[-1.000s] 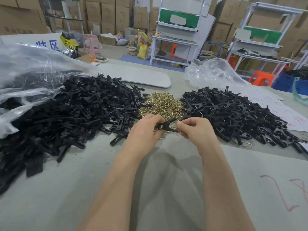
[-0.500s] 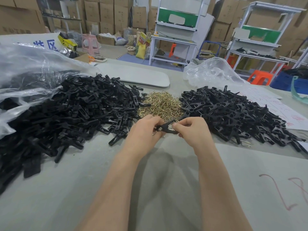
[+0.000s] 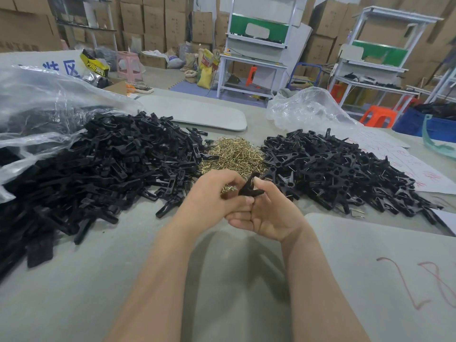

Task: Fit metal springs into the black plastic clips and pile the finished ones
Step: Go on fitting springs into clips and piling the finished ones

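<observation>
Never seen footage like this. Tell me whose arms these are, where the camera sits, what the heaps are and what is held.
No machine here: a person works bare-handed, and the single camera sits on their head, looking down their forearms. The left hand and right hand together pinch one black clip above the grey table. Behind it lies a heap of brass-coloured springs. Left is a pile of black clip parts; right, a pile of clips showing metal glints, probably finished.

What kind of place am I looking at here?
Most likely a small factory or warehouse assembly floor. Stacked cardboard boxes line the back, metal workbenches stand behind the table, and the table holds bulk heaps of black clips and brass springs for hand assembly.
</observation>
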`<state>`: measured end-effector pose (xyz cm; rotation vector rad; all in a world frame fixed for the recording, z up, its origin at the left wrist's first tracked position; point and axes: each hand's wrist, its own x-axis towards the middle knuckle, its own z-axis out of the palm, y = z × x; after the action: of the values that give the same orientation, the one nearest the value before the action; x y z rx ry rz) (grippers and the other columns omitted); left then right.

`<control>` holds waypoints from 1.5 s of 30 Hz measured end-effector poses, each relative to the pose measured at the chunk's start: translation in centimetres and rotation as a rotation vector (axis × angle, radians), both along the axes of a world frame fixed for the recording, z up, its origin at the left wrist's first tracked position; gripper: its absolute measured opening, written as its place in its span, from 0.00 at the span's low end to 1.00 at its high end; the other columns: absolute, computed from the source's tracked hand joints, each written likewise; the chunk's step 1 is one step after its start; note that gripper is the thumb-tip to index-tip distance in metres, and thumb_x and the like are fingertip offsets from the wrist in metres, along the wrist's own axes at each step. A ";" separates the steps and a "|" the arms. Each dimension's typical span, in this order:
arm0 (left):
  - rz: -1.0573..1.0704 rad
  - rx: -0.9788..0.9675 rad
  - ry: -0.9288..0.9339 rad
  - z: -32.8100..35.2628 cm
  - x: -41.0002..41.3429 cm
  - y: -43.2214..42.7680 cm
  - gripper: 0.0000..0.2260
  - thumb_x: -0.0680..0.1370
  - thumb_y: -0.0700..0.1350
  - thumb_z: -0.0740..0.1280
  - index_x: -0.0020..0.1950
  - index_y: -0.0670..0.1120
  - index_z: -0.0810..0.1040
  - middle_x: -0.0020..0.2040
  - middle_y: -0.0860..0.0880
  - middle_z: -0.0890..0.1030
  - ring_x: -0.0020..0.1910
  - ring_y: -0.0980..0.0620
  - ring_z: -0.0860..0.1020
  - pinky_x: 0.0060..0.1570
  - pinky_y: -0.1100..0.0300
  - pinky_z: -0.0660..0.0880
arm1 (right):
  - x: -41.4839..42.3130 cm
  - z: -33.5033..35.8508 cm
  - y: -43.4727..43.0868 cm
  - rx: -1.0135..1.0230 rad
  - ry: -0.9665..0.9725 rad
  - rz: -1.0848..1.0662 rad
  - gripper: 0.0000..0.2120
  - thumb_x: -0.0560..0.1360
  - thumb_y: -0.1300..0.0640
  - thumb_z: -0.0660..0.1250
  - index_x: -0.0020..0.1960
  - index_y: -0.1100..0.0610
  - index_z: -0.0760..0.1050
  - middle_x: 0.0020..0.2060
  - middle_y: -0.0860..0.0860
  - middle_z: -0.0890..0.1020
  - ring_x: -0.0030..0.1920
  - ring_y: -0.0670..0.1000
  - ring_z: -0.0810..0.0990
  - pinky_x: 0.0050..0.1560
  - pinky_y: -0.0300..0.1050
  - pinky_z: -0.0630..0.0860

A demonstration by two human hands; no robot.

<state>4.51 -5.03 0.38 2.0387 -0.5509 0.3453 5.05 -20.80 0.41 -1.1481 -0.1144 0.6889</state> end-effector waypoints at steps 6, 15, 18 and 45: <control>-0.017 -0.040 -0.021 0.0 0.1 0.0 0.10 0.71 0.43 0.74 0.50 0.49 0.80 0.46 0.53 0.79 0.46 0.59 0.76 0.50 0.65 0.72 | 0.1 0.0 0.9 -0.033 -0.067 -0.078 0.21 0.68 0.44 0.60 0.37 0.59 0.84 0.30 0.57 0.84 0.32 0.51 0.84 0.34 0.40 0.81; 0.034 -0.131 0.097 -0.4 0.3 0.1 0.08 0.72 0.45 0.73 0.49 0.53 0.80 0.43 0.56 0.82 0.46 0.61 0.78 0.50 0.68 0.72 | 0.7 -0.5 0.8 -0.151 -0.104 -0.106 0.30 0.66 0.33 0.62 0.52 0.59 0.77 0.36 0.55 0.84 0.35 0.51 0.84 0.34 0.41 0.80; 0.088 0.054 0.085 -0.8 0.6 0.0 0.09 0.73 0.45 0.73 0.53 0.51 0.80 0.47 0.53 0.81 0.49 0.55 0.77 0.53 0.58 0.73 | 1.0 -0.2 -0.1 -0.325 -0.256 -0.231 0.22 0.69 0.37 0.68 0.51 0.54 0.80 0.38 0.51 0.84 0.32 0.48 0.81 0.35 0.40 0.78; 0.747 -1.341 0.261 0.1 1.8 2.7 0.09 0.79 0.38 0.58 0.45 0.50 0.74 0.43 0.54 0.76 0.42 0.60 0.76 0.39 0.68 0.72 | 2.2 -0.2 10.2 -1.212 -0.840 -0.262 0.09 0.74 0.62 0.64 0.50 0.57 0.82 0.49 0.54 0.83 0.49 0.53 0.79 0.52 0.43 0.75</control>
<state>6.35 -2.30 0.43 0.8446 0.5587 0.6393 7.25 -10.64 0.23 -2.5209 -0.2620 -0.0884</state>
